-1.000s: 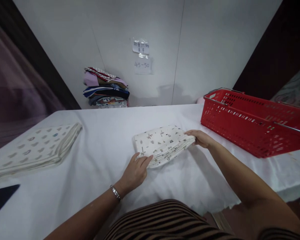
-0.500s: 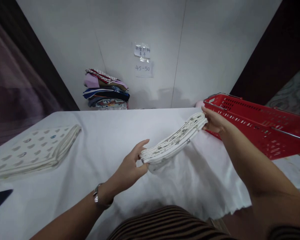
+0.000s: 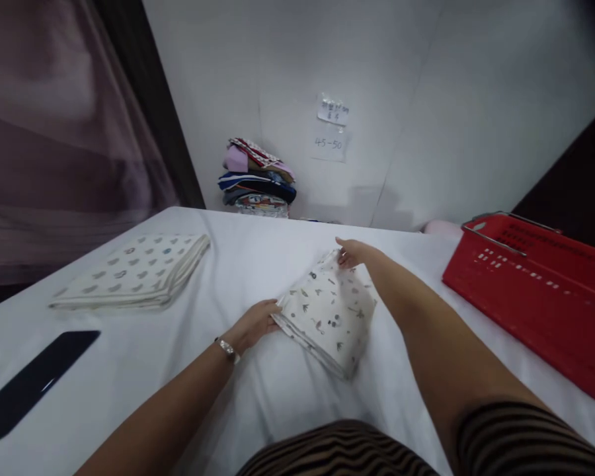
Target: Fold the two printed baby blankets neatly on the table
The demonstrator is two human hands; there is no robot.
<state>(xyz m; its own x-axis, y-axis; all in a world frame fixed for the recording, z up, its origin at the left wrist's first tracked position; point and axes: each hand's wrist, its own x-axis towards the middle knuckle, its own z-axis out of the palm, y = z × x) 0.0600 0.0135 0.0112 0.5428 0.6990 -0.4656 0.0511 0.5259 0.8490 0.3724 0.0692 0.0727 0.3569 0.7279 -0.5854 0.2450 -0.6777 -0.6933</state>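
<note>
Between my hands is a folded white cloth (image 3: 327, 311) with small grey and dark prints, its patterned face turned up. My left hand (image 3: 258, 322) grips its left corner, fingers closed at the folded edge. At the far corner my right hand (image 3: 353, 254) pinches the cloth, which bulges a little below that hand. The near edge shows several stacked layers. Left of it, another folded white cloth (image 3: 139, 268) with grey heart-like prints lies flat on the white-covered table (image 3: 242, 251).
A red plastic basket (image 3: 535, 304) stands on the right side of the table. A dark flat object (image 3: 34, 383) lies at the near left. Folded clothes (image 3: 258, 178) are piled against the wall, left of a paper sign (image 3: 329, 143) reading 45-50.
The held cloth has swung from edge-on to face-up and moved left, with both hands still on it. The view has turned left, showing more of the dark flat object.
</note>
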